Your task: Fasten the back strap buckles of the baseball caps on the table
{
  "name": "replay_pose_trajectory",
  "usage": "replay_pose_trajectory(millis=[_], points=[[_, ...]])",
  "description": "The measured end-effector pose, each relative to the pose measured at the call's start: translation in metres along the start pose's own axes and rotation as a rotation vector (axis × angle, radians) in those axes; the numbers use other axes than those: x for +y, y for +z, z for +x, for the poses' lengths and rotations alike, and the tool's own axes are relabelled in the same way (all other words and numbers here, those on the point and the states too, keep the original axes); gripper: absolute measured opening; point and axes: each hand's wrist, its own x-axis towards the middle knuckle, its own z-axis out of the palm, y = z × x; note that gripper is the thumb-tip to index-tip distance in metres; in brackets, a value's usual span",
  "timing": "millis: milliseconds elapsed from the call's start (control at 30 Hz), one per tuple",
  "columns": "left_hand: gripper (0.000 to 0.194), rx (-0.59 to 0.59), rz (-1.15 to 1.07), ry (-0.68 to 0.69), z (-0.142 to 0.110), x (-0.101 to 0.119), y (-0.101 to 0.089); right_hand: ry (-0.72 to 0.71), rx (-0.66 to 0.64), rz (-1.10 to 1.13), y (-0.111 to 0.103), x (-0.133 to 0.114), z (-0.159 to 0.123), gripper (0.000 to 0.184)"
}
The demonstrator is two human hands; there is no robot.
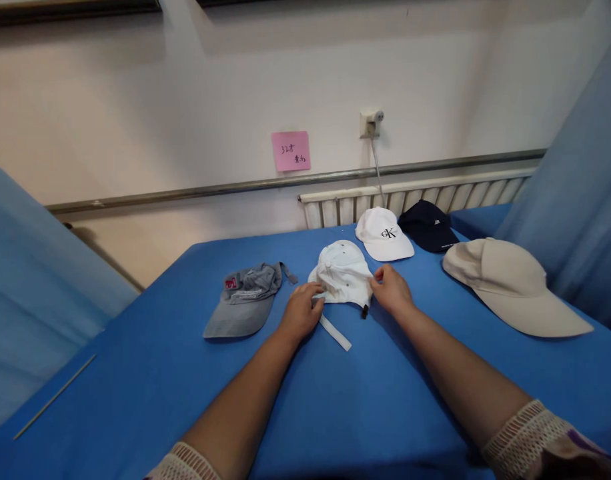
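Observation:
A white baseball cap [343, 270] lies in the middle of the blue-covered table [315, 413], its back opening toward me. Its loose white strap [335, 333] trails on the cloth, and a dark buckle [364, 311] hangs at the right of the opening. My left hand [303, 310] grips the cap's left edge near the base of the strap. On the opposite side, my right hand [391, 289] pinches the right edge between thumb and fingers. Just left of my left hand sits a grey cap [245, 300] with a red emblem.
Behind my right hand are a white cap [383, 233] with black letters and a navy cap [425, 225]. A large beige cap [510, 283] lies at the right. A thin stick [55, 397] lies at the left edge. Blue curtains [30, 293] flank the table; a radiator [335, 208] stands behind.

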Motion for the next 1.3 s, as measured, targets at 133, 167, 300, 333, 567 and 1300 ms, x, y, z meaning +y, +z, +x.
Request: replay_pose_trajectory(millis=[133,167,300,333,567,1300], points=[[0.023,-0.05,-0.116,0.092,-0.004,0.019,-0.004,-0.152,-0.25,0.005,-0.009,-0.01,-0.012,0.021],[0.023,-0.08,-0.13,0.113,-0.005,0.021,-0.005,-0.186,-0.31,0.002,-0.01,-0.012,-0.016,0.027],[0.021,-0.179,-0.14,0.161,-0.005,0.023,-0.004,-0.283,-0.366,-0.024,-0.008,-0.012,-0.027,0.04],[0.02,-0.193,-0.138,0.164,-0.005,0.022,-0.004,-0.293,-0.365,-0.027,-0.007,-0.012,-0.028,0.038],[0.02,-0.212,-0.121,0.159,-0.006,0.02,-0.002,-0.259,-0.516,0.147,-0.006,-0.001,-0.019,0.016],[0.012,-0.058,-0.212,0.169,-0.008,0.031,0.002,-0.335,-0.566,0.663,0.003,-0.029,-0.04,0.018]])
